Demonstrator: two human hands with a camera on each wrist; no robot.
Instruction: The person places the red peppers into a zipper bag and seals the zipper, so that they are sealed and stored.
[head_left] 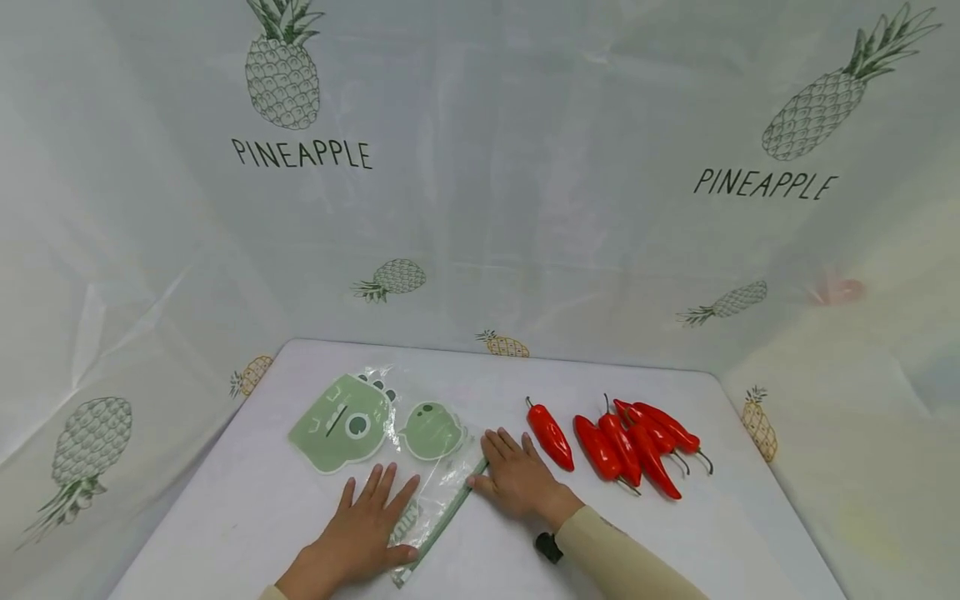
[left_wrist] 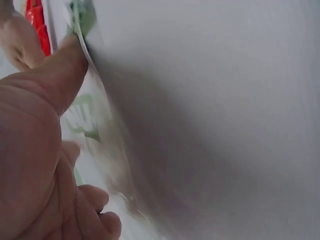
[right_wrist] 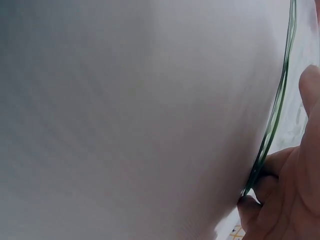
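A clear plastic zip bag (head_left: 431, 492) printed with a green cartoon dinosaur lies flat on the white table, its green zip strip (head_left: 452, 510) slanting along the near right side. My left hand (head_left: 358, 533) rests with spread fingers on the bag's lower left part, the thumb close to the strip's near end. Over the strip's far end lies my right hand (head_left: 517, 482), fingers stretched forward. In the right wrist view the green strip (right_wrist: 275, 117) runs down to that hand's fingertips. A single red chili pepper (head_left: 551, 436) lies just right of the right hand.
Several more red chili peppers (head_left: 652, 458) are grouped farther right on the table (head_left: 225, 508). A small black object (head_left: 548, 547) sits by the right wrist. White sheeting (head_left: 480, 208) printed with pineapples hangs behind the table and at both sides.
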